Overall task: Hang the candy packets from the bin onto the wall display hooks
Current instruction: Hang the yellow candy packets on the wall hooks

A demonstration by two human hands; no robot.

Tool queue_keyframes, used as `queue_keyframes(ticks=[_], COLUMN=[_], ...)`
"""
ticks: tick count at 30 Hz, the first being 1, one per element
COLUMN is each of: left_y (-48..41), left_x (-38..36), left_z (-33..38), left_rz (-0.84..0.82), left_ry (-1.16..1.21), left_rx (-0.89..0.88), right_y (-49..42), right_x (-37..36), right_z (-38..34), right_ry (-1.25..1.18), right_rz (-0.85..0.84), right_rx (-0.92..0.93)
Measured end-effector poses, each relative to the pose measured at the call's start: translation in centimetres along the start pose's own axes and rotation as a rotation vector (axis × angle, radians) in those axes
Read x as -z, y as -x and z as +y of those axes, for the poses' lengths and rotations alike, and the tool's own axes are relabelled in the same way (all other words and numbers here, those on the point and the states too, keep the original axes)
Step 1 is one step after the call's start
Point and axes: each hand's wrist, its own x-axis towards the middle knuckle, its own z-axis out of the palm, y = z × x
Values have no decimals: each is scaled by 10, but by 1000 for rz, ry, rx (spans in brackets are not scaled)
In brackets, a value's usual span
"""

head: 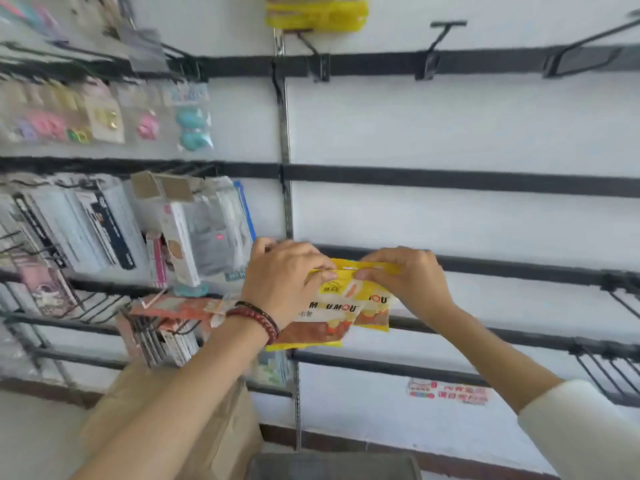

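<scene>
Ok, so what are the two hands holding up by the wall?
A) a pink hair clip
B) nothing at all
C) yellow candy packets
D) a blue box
C: the left hand and the right hand both pinch the top edge of the yellow candy packets, held up in front of a black rail on the white wall.

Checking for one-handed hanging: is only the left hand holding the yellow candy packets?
No, the left hand and the right hand both pinch the top edge of the yellow candy packets.
</scene>
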Motion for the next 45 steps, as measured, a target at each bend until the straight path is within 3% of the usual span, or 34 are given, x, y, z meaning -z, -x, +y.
queue_keyframes(ticks=[9, 16, 23, 31, 40, 45], left_y=[-142, -211, -256, -311, -341, -348], left_x=[149, 204, 213, 206, 188, 187], left_z=[4, 11, 15, 46, 68, 76], left_rz=[197, 396, 463, 490, 425, 404], left_ry=[-131, -187, -68, 278, 271, 267], left_rx=[-84, -101, -40, -10, -40, -30], right_y=[-103, -157, -187, -206, -224, -232], right_x=[111, 172, 211, 256, 295, 300], right_z=[-129, -185, -208, -207, -199, -195], right_ry=[-31, -154, -82, -182, -320, -237], right_rz=[250, 320, 425, 510, 538, 526], right_rx=[224, 334, 418, 366, 275, 252])
